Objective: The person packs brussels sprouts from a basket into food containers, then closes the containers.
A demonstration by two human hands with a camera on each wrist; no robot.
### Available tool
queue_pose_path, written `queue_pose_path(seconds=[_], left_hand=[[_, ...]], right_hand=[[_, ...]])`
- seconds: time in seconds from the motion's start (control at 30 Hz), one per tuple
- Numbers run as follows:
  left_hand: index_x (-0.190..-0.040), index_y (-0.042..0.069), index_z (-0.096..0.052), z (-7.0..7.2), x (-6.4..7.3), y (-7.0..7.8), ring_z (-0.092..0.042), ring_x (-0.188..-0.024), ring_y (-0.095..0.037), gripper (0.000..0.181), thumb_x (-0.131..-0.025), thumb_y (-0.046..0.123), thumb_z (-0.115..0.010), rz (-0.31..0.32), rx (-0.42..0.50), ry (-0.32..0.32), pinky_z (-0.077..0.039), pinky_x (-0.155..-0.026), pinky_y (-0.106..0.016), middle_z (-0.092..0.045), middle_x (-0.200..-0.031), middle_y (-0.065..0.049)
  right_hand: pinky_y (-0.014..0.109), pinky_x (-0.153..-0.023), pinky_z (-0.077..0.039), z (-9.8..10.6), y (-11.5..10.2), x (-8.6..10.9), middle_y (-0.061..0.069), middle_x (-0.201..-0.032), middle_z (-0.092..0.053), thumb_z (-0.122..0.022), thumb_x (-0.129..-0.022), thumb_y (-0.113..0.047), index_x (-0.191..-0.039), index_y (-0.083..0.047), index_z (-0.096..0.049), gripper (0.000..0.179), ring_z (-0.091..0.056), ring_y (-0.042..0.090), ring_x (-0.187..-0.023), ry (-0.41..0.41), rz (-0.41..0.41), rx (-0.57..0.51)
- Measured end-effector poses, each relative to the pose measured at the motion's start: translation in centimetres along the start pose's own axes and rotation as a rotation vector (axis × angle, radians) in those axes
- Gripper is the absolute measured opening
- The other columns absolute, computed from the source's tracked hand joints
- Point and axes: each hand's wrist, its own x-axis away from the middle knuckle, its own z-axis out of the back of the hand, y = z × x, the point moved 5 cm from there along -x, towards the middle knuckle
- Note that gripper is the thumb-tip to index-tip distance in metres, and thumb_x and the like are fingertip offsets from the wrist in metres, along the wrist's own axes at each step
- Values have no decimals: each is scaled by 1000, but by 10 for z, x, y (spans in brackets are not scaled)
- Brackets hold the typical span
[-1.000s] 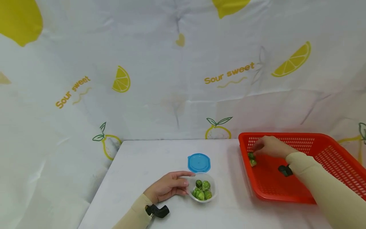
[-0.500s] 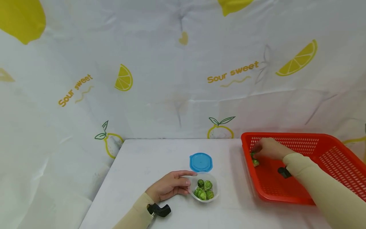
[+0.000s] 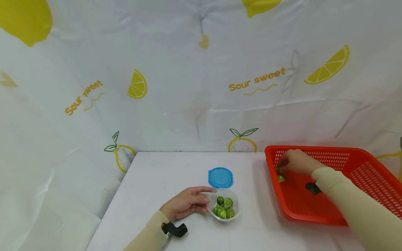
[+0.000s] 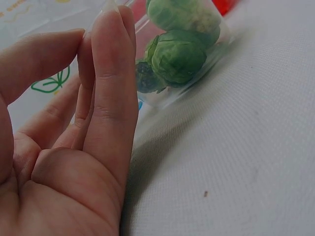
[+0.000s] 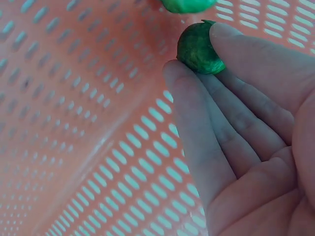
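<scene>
My left hand (image 3: 186, 203) grips the side of a small clear plastic bowl (image 3: 237, 207), thumb and fingertips at its rim. Several green Brussels sprouts (image 3: 224, 208) lie inside it; the left wrist view shows them through the wall, with one sprout (image 4: 178, 58) close beyond the fingers. Over on the right, my right hand (image 3: 298, 162) reaches into the far left corner of a red plastic basket (image 3: 284, 209). Between thumb and fingertips it pinches a Brussels sprout (image 5: 198, 50). Another sprout (image 3: 281, 179) lies close by on the basket floor.
A blue lid (image 3: 220, 177) lies on the white table (image 3: 169, 170) just behind the bowl. The basket's slotted walls stand up around the right hand. A white cloth (image 3: 188, 87) with lemon prints hangs behind the table.
The right hand has closed in on a sprout in the basket corner and now pinches it. The left hand stays at the bowl. The whole view has shifted slightly.
</scene>
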Motion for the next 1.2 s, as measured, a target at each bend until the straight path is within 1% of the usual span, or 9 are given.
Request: queue_pose_path(seconds=[0.17, 0.3, 0.37, 0.53, 0.63, 0.77, 0.93, 1.1, 1.2], left_hand=[[-156, 10, -56, 1, 2, -1, -75, -88, -11, 53, -105, 12, -70, 5, 0, 13, -66, -85, -25, -76, -96, -3], [-157, 10, -56, 1, 5, -1, -75, -89, -11, 54, -105, 13, -70, 7, -1, 14, -66, -86, -25, -75, -96, -3], [-157, 10, -56, 2, 7, -1, -75, -88, -11, 54, -105, 14, -71, 7, -3, 19, -66, -86, -25, -75, -96, -3], [-157, 9, -55, 3, 10, 1, -75, -88, -11, 55, -105, 13, -70, 4, -10, 27, -66, -84, -25, -75, -95, -3], [-158, 9, -54, 2, 9, 3, -75, -88, -11, 54, -106, 13, -69, 1, -15, 19, -66, -85, -25, -75, -96, -3], [-158, 10, -54, 1, 6, 4, -75, -89, -10, 54, -106, 14, -69, 0, -15, 10, -66, -86, -25, -75, -97, -3], [-158, 10, -55, -1, 4, 4, -75, -89, -10, 55, -105, 15, -71, 2, -9, 1, -66, -86, -25, -75, -97, -3], [-158, 10, -54, -2, 4, 3, -76, -90, -10, 56, -105, 16, -72, -1, -7, -3, -66, -87, -25, -75, -97, -2], [-157, 10, -55, -2, 3, 3, -76, -89, -10, 55, -104, 15, -72, -4, -11, 0, -66, -86, -25, -75, -96, -2]], right_hand=[[52, -89, -66, 11, -3, 15, 5, -107, -81, -84, -94, -18, -116, -5, -81, 25, -74, 23, -98, 33, 19, -17], [49, -88, -66, 18, -10, 30, 1, -109, -80, -84, -95, -24, -121, -9, -80, 31, -71, 21, -100, 58, 23, -15], [48, -88, -66, 21, -16, 39, -2, -110, -79, -84, -95, -27, -123, -11, -80, 32, -69, 20, -102, 66, 23, -18], [47, -87, -67, 30, -33, 61, -6, -107, -80, -84, -95, -32, -124, -17, -80, 33, -70, 18, -101, 97, 33, -6], [49, -87, -67, 36, -44, 73, -5, -108, -80, -84, -95, -31, -126, -16, -80, 34, -72, 18, -101, 122, 47, -1], [47, -87, -68, 38, -60, 84, -4, -110, -81, -85, -94, -28, -127, -15, -80, 35, -73, 18, -100, 146, 66, 1], [39, -84, -68, 32, -86, 87, -7, -106, -80, -86, -94, -26, -124, -17, -81, 32, -72, 14, -97, 153, 101, -21], [30, -80, -67, 16, -115, 77, -6, -105, -80, -84, -96, -24, -125, -15, -80, 31, -74, 13, -94, 98, 115, -133], [28, -81, -67, 6, -131, 68, -5, -105, -81, -84, -96, -22, -125, -13, -80, 31, -77, 15, -96, 77, 140, -190]])
